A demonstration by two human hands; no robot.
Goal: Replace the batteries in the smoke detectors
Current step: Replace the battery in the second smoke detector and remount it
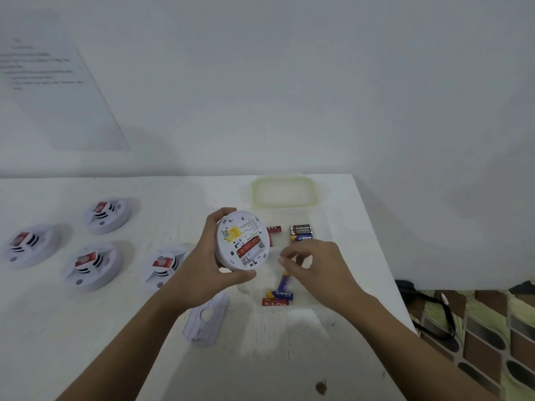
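The left hand (208, 256) grips 1 smoke detector (243, 241) above the table (86, 328), back up, its compartment open with 1 red battery (247, 247) seated and the slot beside it apparently empty. The right hand (315, 261) hovers, fingers curled over a purple battery (283, 280); whether they pinch it I cannot tell. This unit looks half done, and 4 other detectors (91, 264) wait at left. Loose batteries (301, 229) and the removed cover (207, 319) crowd the reach.

White detector (244, 240) bearing yellow label (236, 233), red cell (248, 246); loose batteries (278, 296) red, blue, black; lid (254, 192) green-rimmed; table (144, 328) white.
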